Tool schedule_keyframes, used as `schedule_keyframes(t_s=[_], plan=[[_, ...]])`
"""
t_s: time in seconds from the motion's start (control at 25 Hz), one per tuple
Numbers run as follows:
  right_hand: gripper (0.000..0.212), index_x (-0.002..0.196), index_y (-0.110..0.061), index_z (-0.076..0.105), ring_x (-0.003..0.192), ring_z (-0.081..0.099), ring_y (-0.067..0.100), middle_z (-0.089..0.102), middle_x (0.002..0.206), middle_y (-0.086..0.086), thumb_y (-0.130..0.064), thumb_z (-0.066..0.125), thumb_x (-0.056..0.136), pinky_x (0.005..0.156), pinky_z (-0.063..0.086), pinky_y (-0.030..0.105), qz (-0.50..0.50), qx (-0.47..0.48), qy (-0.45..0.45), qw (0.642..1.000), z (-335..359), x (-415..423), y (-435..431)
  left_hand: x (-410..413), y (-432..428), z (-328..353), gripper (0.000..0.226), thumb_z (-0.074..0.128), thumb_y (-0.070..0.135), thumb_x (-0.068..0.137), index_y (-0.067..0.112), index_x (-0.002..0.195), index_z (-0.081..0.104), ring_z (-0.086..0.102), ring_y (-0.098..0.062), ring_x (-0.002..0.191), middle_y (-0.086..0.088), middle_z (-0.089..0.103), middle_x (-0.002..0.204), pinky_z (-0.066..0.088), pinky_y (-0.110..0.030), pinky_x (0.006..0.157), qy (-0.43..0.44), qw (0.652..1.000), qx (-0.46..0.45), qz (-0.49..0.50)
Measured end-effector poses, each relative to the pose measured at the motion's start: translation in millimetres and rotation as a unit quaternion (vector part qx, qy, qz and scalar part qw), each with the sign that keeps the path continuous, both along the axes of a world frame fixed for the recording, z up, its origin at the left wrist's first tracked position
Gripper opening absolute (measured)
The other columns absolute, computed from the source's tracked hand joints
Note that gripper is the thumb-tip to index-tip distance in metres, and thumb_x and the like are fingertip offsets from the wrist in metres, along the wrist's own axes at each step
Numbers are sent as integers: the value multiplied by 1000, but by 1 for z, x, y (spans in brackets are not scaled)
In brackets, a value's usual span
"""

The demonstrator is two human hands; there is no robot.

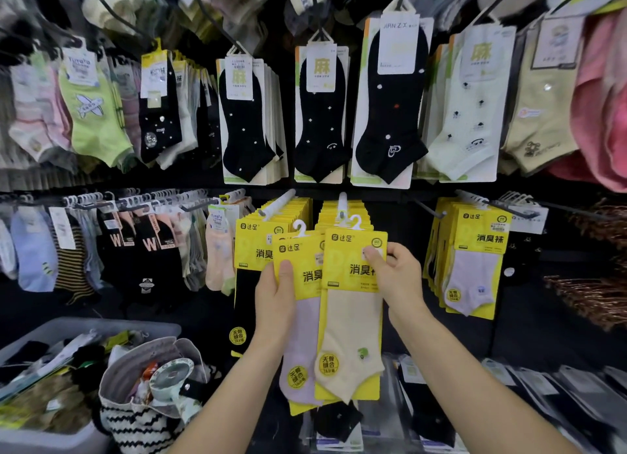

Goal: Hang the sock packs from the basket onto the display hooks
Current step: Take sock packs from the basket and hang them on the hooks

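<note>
Currently my left grip [274,304] curled round lilac pack [300,338], thumb on header; right grip [397,277] pinching cream pack [353,328], overlapping lilac. Both just below hook [342,204], not hung.

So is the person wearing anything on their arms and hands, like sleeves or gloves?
The left arm and right arm are bare, with no sleeves in view. The left hand and right hand wear no gloves, and I see no rings, watch or bracelet.
</note>
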State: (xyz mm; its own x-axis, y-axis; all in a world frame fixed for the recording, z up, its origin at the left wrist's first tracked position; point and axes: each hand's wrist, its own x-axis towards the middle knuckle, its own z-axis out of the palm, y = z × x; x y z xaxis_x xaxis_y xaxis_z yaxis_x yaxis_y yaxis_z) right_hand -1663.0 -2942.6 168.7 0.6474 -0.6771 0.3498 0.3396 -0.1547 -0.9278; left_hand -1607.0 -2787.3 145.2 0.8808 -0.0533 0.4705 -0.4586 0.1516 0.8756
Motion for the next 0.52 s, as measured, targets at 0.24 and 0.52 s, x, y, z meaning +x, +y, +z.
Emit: schedule_keyframes(t_s=[0.24, 0.52], plan=[[11, 77, -25, 58, 82, 69, 27, 72, 80, 2, -24, 65, 86, 75, 57, 45, -29, -48, 33, 998, 16, 17, -1, 10, 30, -7, 21, 40, 22, 99, 26, 87, 57, 60, 1, 74, 12, 63, 83, 45, -12, 62, -11, 998, 8, 56], [24, 87, -5, 58, 84, 65, 37, 70, 89, 18, -28, 64, 85, 75, 54, 50, -77, -101, 63, 990, 3, 33, 6, 17, 52, -5, 25, 39, 25, 100, 33, 87, 58, 64, -15, 84, 7, 66, 88, 47, -20, 65, -4, 998, 26, 65]])
